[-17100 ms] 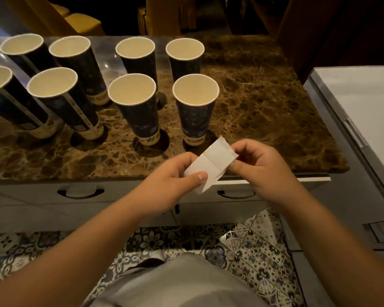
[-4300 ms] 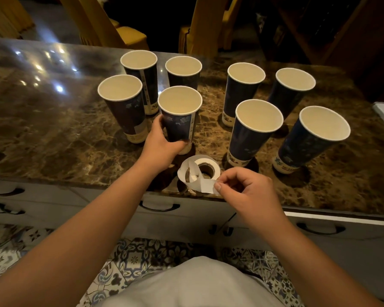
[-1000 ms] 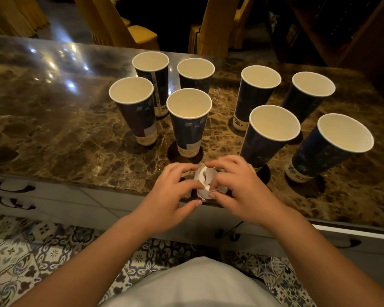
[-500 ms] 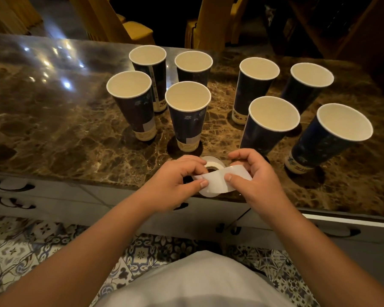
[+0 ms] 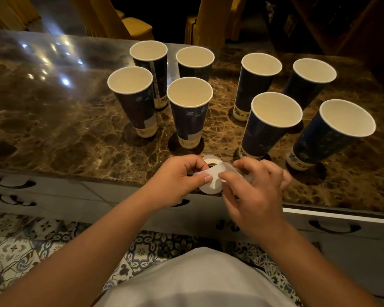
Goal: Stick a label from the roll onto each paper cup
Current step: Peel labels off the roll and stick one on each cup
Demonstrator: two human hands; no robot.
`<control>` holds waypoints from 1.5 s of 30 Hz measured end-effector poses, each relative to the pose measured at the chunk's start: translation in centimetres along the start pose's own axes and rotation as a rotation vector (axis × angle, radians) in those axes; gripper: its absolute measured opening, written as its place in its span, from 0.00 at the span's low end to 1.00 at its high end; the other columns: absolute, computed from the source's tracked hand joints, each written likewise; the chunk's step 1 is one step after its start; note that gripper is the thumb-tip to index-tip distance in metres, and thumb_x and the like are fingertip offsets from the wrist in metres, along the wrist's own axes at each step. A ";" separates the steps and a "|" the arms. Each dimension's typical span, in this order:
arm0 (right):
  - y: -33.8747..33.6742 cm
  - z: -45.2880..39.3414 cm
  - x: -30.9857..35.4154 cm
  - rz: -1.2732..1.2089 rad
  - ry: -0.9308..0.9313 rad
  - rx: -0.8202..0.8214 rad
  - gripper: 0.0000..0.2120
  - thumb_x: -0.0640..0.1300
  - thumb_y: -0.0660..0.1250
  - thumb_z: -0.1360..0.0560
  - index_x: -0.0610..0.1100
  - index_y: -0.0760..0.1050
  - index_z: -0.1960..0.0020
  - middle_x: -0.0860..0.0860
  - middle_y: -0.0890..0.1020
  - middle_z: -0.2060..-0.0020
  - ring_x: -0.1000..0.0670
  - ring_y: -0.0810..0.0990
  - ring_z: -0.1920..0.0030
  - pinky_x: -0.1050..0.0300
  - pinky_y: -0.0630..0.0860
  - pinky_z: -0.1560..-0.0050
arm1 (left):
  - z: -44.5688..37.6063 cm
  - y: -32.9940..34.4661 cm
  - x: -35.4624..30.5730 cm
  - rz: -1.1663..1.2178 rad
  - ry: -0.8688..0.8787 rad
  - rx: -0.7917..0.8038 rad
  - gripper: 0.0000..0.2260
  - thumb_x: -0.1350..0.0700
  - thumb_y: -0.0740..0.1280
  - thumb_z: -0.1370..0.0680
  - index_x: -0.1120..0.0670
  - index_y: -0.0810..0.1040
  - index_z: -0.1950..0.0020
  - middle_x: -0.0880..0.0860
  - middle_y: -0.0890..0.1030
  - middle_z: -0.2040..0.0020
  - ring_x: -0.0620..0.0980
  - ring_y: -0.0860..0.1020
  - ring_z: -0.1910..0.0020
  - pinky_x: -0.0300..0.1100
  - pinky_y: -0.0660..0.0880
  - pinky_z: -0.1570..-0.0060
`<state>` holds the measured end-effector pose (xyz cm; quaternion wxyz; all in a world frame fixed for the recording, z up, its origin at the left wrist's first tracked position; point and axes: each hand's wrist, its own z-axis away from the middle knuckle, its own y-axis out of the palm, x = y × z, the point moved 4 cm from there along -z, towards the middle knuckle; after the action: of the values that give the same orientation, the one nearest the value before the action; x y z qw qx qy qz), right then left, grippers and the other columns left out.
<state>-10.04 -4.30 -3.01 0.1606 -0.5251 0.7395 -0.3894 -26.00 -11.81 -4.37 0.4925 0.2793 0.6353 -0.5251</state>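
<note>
Eight paper cups upright on marble counter; both hands pinching label roll at edge.

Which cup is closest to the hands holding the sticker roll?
The front middle cup, standing just behind the label roll. It already wears a pale label near its base, and the other seven cups all stand farther off.

Eight cups stood on counter: four-cup group at 11 o'clock, four more at 1 o'clock, groups apart. Label roll sat at counter's near edge, 6 o'clock of nearest left-group cup, btwn left hand & right hand.
</note>
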 end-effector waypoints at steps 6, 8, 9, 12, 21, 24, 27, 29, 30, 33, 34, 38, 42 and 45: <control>0.3 -0.7 0.5 -0.013 0.119 0.156 0.06 0.51 0.70 0.28 0.49 0.83 0.57 0.50 0.81 0.46 0.46 0.69 0.33 0.39 0.63 0.42 | 0.2 -0.2 0.3 0.091 -0.037 0.020 0.03 0.57 0.71 0.24 0.55 0.84 0.52 0.59 0.84 0.55 0.63 0.81 0.53 0.62 0.78 0.50; 0.3 -0.9 0.5 0.013 0.111 0.164 0.07 0.52 0.70 0.28 0.50 0.83 0.57 0.49 0.81 0.44 0.44 0.68 0.31 0.38 0.61 0.41 | 0.2 -0.4 0.4 0.119 -0.045 0.049 0.04 0.59 0.70 0.23 0.55 0.84 0.51 0.59 0.84 0.53 0.63 0.80 0.52 0.62 0.78 0.48; 0.3 -0.9 0.5 0.020 0.106 0.157 0.07 0.52 0.70 0.28 0.50 0.83 0.58 0.49 0.81 0.42 0.44 0.67 0.31 0.38 0.61 0.41 | 0.2 -0.5 0.3 0.124 -0.047 0.073 0.04 0.60 0.70 0.23 0.54 0.84 0.50 0.58 0.84 0.53 0.61 0.81 0.51 0.59 0.78 0.47; 0.3 -1.1 0.6 0.034 0.084 0.123 0.06 0.51 0.72 0.29 0.49 0.82 0.58 0.47 0.80 0.45 0.44 0.68 0.33 0.41 0.61 0.42 | 0.3 -0.3 0.3 0.099 -0.031 0.128 0.07 0.62 0.70 0.23 0.53 0.84 0.49 0.54 0.85 0.52 0.55 0.82 0.51 0.52 0.79 0.46; 1.4 -1.2 1.0 -0.232 0.007 0.263 0.08 0.50 0.68 0.25 0.46 0.79 0.54 0.51 0.83 0.61 0.53 0.79 0.62 0.62 0.73 0.66 | 0.3 -0.6 0.6 0.053 -0.044 0.071 0.05 0.61 0.70 0.24 0.52 0.84 0.52 0.52 0.85 0.55 0.51 0.82 0.54 0.50 0.81 0.49; 1.8 -1.2 0.8 -0.236 -0.002 0.284 0.11 0.53 0.66 0.23 0.46 0.80 0.54 0.51 0.84 0.61 0.53 0.81 0.62 0.57 0.76 0.67 | 0.5 -0.6 0.0 -0.001 0.001 0.093 0.07 0.61 0.69 0.23 0.51 0.83 0.51 0.48 0.84 0.54 0.44 0.82 0.54 0.41 0.80 0.49; 2.0 -1.3 0.6 -0.260 0.018 0.275 0.12 0.53 0.65 0.23 0.45 0.81 0.53 0.51 0.84 0.63 0.53 0.81 0.63 0.55 0.77 0.67 | 0.6 -0.6 -0.2 -0.023 0.027 0.091 0.07 0.61 0.69 0.23 0.51 0.84 0.49 0.47 0.84 0.53 0.43 0.82 0.52 0.40 0.79 0.49; 1.9 -1.3 0.6 -0.266 0.022 0.265 0.12 0.52 0.65 0.23 0.45 0.81 0.52 0.51 0.85 0.62 0.53 0.82 0.63 0.55 0.78 0.67 | 0.6 -0.6 -0.1 -0.027 0.036 0.080 0.07 0.60 0.69 0.23 0.51 0.84 0.49 0.47 0.84 0.53 0.45 0.82 0.51 0.45 0.80 0.49; 1.8 -1.3 0.6 -0.262 0.013 0.263 0.12 0.52 0.65 0.23 0.45 0.82 0.52 0.51 0.85 0.62 0.53 0.82 0.63 0.56 0.78 0.66 | 0.6 -0.6 -0.1 -0.030 0.036 0.066 0.06 0.59 0.69 0.23 0.50 0.84 0.49 0.46 0.84 0.53 0.46 0.82 0.52 0.48 0.80 0.49; 1.7 -1.3 0.8 -0.227 -0.049 0.263 0.11 0.50 0.65 0.23 0.45 0.83 0.52 0.51 0.86 0.62 0.54 0.83 0.63 0.60 0.78 0.65 | 0.7 -0.5 0.0 -0.029 0.027 0.027 0.05 0.59 0.70 0.23 0.50 0.84 0.50 0.45 0.84 0.55 0.46 0.82 0.54 0.51 0.81 0.51; 1.7 -1.3 0.8 -0.216 -0.066 0.267 0.11 0.50 0.66 0.23 0.45 0.83 0.52 0.51 0.86 0.62 0.54 0.83 0.64 0.62 0.77 0.65 | 0.7 -0.5 -0.1 -0.043 0.032 0.024 0.05 0.58 0.70 0.23 0.50 0.84 0.51 0.45 0.84 0.56 0.46 0.82 0.55 0.50 0.81 0.52; 1.6 -1.2 0.8 -0.175 -0.132 0.246 0.10 0.48 0.66 0.23 0.44 0.83 0.55 0.50 0.85 0.64 0.53 0.82 0.67 0.59 0.78 0.67 | 0.8 -0.1 -0.7 -0.135 0.074 0.020 0.05 0.58 0.69 0.22 0.49 0.83 0.51 0.44 0.83 0.57 0.43 0.81 0.56 0.41 0.79 0.55; 1.4 -1.2 0.5 -0.156 -0.144 0.217 0.12 0.48 0.64 0.22 0.43 0.82 0.59 0.49 0.84 0.67 0.51 0.81 0.69 0.54 0.77 0.71 | 1.0 0.2 -1.3 -0.312 0.146 -0.026 0.04 0.57 0.68 0.22 0.48 0.79 0.52 0.39 0.77 0.58 0.37 0.76 0.56 0.29 0.71 0.58; 1.3 -1.3 0.2 -0.171 -0.110 0.236 0.11 0.48 0.64 0.23 0.44 0.81 0.59 0.49 0.82 0.68 0.51 0.79 0.70 0.53 0.76 0.71 | 1.0 0.5 -1.5 -0.355 0.163 -0.043 0.03 0.55 0.67 0.22 0.47 0.78 0.51 0.39 0.77 0.57 0.39 0.76 0.55 0.32 0.72 0.58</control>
<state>-11.81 -3.79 -3.05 0.2276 -0.5840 0.6313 -0.4567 -24.67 -12.33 -3.14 0.3449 0.1939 0.7233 -0.5659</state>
